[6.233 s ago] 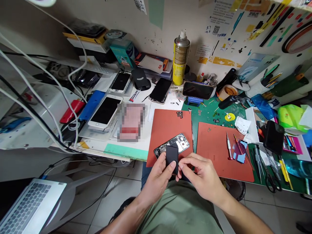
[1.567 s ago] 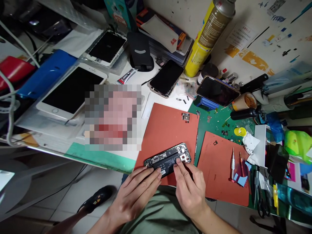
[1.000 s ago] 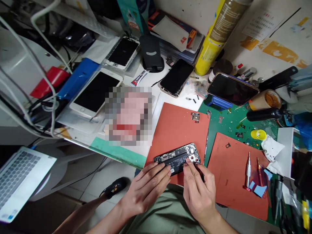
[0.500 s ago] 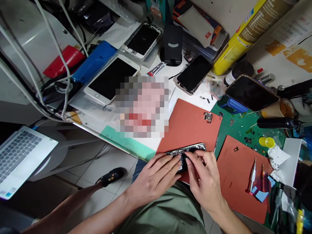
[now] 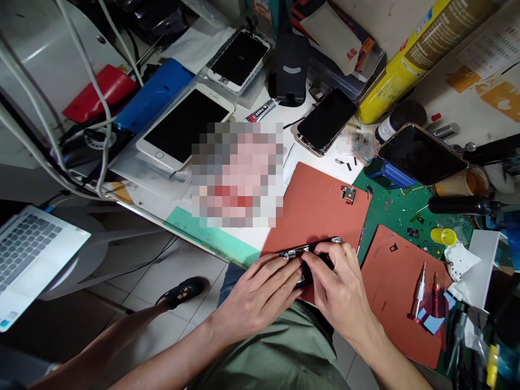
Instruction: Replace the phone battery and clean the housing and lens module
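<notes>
An opened smartphone [image 5: 291,253], its metal inner parts showing along the far edge, is at the near edge of a reddish-brown mat [image 5: 317,203]. My left hand [image 5: 260,295] grips its left part, fingers close together across the frame and thumb side toward me. Over the phone's middle, my right hand [image 5: 341,287] has thumb and forefinger pinched at the inner parts. Whatever lies between those fingertips is hidden. Much of the phone is covered by both hands. A small metal phone part [image 5: 348,194] lies farther up the mat.
Right of me, a second mat [image 5: 390,287] carries a silver screwdriver [image 5: 419,295] and a red screwdriver [image 5: 436,292]. Phones, a glue tube [image 5: 260,111] and a yellow can [image 5: 402,70] stand or lie behind. A laptop [image 5: 32,249] is at left, near another person's leg [image 5: 109,336].
My right hand has shifted slightly left, and its thumb and forefinger have come together over the phone's inner parts. My left hand stays on the phone. The view has shifted a little.
</notes>
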The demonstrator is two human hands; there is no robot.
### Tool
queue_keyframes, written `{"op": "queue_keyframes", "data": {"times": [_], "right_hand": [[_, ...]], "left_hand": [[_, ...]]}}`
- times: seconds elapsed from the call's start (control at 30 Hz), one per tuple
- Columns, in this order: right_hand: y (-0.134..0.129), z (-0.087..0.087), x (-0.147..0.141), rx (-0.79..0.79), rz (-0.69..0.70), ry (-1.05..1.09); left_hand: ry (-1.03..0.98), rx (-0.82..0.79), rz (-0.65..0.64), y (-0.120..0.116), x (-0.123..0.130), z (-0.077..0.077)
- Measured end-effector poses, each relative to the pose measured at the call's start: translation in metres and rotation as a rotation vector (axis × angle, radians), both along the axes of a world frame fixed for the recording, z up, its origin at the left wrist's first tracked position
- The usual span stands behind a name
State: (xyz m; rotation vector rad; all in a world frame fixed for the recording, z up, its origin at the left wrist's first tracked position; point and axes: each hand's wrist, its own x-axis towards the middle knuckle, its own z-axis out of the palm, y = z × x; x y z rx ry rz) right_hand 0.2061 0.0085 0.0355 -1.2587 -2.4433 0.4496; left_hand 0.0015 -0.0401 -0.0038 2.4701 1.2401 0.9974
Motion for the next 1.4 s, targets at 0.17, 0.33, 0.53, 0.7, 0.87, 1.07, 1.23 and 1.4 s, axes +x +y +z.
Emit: {"op": "queue_keyframes", "data": {"times": [0.17, 0.33, 0.53, 0.7, 0.87, 1.07, 1.23, 1.4], "right_hand": [[-0.004, 0.002, 0.008, -0.018, -0.021, 0.049], [-0.013, 0.005, 0.009, -0.116, -0.262, 0.257], [-0.019, 0.007, 0.0, -0.141, -0.356, 0.334], [-0.02, 0.004, -0.004, -0.138, -0.382, 0.339], [-0.021, 0.006, -0.004, -0.146, -0.396, 0.342], [-0.023, 0.008, -0.001, -0.133, -0.405, 0.341], [-0.025, 0.009, 0.002, -0.13, -0.421, 0.328], [-0.029, 0.009, 0.004, -0.146, -0.44, 0.34]], "left_hand": [[0.025, -0.026, 0.005, 0.001, 0.0, 0.004], [0.076, -0.05, -0.014, 0.003, 0.0, 0.008], [0.091, -0.083, -0.044, 0.006, -0.002, 0.009], [0.074, -0.116, -0.062, 0.008, -0.003, 0.008], [0.06, -0.099, -0.049, 0.008, -0.003, 0.007], [0.053, -0.066, -0.039, 0.008, -0.002, 0.007], [0.031, -0.042, -0.021, 0.008, -0.001, 0.008], [0.098, -0.055, 0.008, 0.007, 0.0, 0.009]]}}
